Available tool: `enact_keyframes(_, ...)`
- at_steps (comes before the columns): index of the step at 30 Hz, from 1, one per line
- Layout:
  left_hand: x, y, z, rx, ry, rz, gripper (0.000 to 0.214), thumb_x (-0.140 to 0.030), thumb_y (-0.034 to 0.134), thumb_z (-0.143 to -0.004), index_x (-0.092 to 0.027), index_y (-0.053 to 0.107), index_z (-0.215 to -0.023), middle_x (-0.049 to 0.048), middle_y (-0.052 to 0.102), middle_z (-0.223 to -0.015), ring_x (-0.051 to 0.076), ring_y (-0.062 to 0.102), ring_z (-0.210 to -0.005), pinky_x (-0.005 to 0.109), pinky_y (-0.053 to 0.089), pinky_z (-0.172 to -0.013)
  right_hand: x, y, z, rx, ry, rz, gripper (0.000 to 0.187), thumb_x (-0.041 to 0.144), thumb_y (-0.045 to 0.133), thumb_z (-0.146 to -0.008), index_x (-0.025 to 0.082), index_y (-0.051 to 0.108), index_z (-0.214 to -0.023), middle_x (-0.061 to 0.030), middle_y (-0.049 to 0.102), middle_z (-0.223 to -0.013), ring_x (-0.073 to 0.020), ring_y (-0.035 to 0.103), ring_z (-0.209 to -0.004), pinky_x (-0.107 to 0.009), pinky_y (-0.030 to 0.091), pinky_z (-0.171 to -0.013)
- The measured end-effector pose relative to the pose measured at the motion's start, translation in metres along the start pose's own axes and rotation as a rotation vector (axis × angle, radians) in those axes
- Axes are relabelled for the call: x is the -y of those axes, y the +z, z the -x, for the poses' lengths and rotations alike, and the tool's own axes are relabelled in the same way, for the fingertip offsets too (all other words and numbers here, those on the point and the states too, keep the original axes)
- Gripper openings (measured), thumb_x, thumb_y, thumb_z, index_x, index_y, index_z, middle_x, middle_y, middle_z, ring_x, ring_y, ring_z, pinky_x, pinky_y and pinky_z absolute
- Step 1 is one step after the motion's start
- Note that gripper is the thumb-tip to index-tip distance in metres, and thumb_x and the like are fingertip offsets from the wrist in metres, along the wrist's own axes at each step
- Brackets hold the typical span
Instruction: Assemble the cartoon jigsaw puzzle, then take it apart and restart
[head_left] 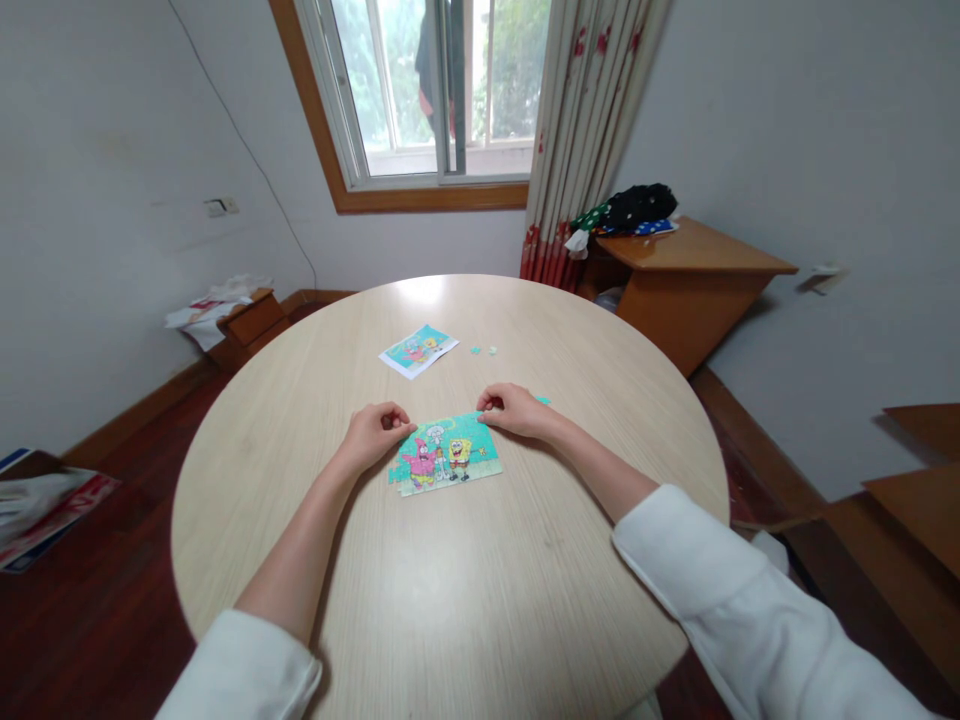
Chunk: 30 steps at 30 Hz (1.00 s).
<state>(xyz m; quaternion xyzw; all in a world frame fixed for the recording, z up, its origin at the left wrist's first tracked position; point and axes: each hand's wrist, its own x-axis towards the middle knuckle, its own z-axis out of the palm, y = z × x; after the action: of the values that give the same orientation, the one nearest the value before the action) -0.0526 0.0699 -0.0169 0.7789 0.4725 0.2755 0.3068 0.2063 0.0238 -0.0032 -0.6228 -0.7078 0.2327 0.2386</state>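
Observation:
A small cartoon jigsaw puzzle (448, 455) lies partly assembled near the middle of the round wooden table (465, 600). My left hand (373, 432) rests at the puzzle's upper left corner with its fingers curled and pinched together. My right hand (514, 409) sits at the upper right corner, fingertips pressed down on the puzzle's top edge. A loose teal piece (543, 400) lies just right of my right hand. Two more loose pieces (484, 350) lie farther back. A printed reference picture (418, 349) of the same cartoon lies behind the puzzle.
A wooden side table (686, 275) with dark clothing on it stands at the back right, beside a flowered curtain (585, 130). A window (442, 90) is behind the table. Papers lie on the floor at left (45, 505) and on a low box (240, 315).

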Motion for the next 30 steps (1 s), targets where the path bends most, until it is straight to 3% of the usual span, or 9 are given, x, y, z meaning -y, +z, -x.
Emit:
enact_keyframes(6,0.0,-0.001,0.001,-0.009,-0.002,0.003,0.028,-0.044,0.065,-0.065,-0.016,0.064,-0.068,-0.0005,0.058,-0.06,0.012,0.049,-0.057,0.024,0.034,-0.054,0.001,0.001,-0.001,-0.017,0.009,0.023,0.007,0.019,0.061,-0.073,0.017,0.067,-0.074,-0.0021,0.069,-0.079,-0.0128,0.058,-0.074,-0.023,0.038,-0.066)
enact_keyframes(21,-0.002,-0.001,0.002,-0.006,-0.001,-0.029,0.028,-0.044,0.063,-0.067,-0.016,0.064,-0.07,-0.0003,0.057,-0.061,0.012,0.048,-0.058,0.023,0.033,-0.054,0.012,0.001,0.004,-0.066,0.034,-0.079,0.005,0.019,0.062,-0.071,0.017,0.066,-0.072,-0.0017,0.067,-0.073,-0.0129,0.056,-0.069,-0.027,0.04,-0.07)
enact_keyframes(27,-0.005,0.001,0.001,-0.092,-0.014,-0.026,0.029,-0.043,0.054,-0.072,-0.016,0.062,-0.067,0.0009,0.059,-0.061,0.014,0.049,-0.059,0.025,0.035,-0.056,-0.016,-0.035,0.004,-0.334,0.092,-0.197,0.009,0.016,0.057,-0.073,0.013,0.065,-0.072,-0.0041,0.064,-0.07,-0.0123,0.055,-0.064,-0.024,0.04,-0.061)
enact_keyframes(30,-0.005,-0.002,0.0,-0.188,-0.043,-0.04,0.029,-0.041,0.048,-0.075,-0.016,0.057,-0.064,0.0015,0.058,-0.061,0.015,0.05,-0.06,0.026,0.036,-0.058,-0.038,-0.057,0.008,-0.307,0.206,-0.159,0.006,0.016,0.06,-0.071,0.013,0.065,-0.072,-0.004,0.063,-0.067,-0.012,0.054,-0.061,-0.024,0.039,-0.058)
